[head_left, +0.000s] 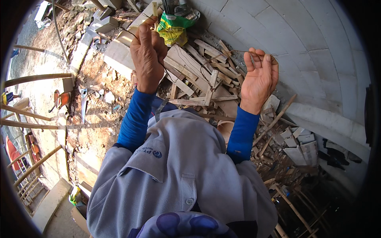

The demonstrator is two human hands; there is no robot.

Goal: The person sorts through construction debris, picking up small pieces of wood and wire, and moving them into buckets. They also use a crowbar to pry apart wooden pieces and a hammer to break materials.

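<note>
My left hand (149,53) is raised over the rubble, thumb and fingers pinched together on a thin dark string or wire. To the right, at about the same height, my right hand (260,77) has its palm turned up. Its fingertips and thumb pinch a thin brown stretch of string (240,51), with a short end past the thumb. Dark loops of string hang between the two hands, over the wood below; whether it is all one length I cannot tell. Blue sleeves cover both forearms.
Scrap wood (214,73) lies piled ahead, beside a green and yellow sack (174,27). A grey block wall (285,31) curves along the right. Wooden poles (37,166) stand on the left. Broken blocks (299,146) and a slanting stick (278,119) lie at right.
</note>
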